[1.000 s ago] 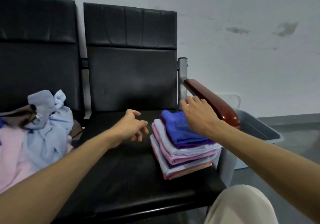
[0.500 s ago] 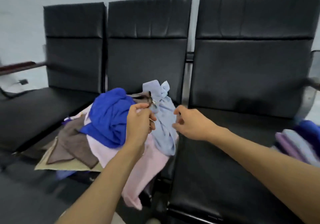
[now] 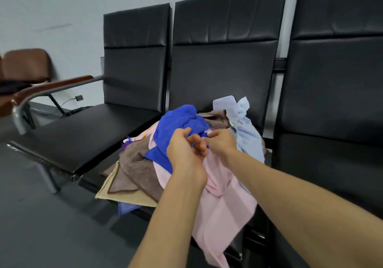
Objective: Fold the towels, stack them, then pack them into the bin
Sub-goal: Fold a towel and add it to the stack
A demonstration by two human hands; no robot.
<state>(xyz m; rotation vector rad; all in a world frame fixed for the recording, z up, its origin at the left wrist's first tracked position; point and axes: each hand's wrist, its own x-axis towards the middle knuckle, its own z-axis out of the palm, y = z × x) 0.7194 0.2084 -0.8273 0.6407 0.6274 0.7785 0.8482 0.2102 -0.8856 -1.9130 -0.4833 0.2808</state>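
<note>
The left hand (image 3: 186,151) and right hand (image 3: 222,143) both pinch the blue towel (image 3: 176,124), pink towel (image 3: 226,197) just beneath them.

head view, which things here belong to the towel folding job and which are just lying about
Job: blue towel, pinched by left hand and right hand; pink towel; light blue towel; brown towel; beige towel.
Just lying about: black seats; brown chair; wooden armrest; wall plug.

Black seats, pale grey wall (image 3: 51,8), dark grey floor (image 3: 41,226).
The row of black padded seats (image 3: 223,60) spans 10 to 3 o'clock, with a wood-topped metal armrest (image 3: 58,84) at 9 and a blurry brown chair (image 3: 24,64) behind it.
</note>
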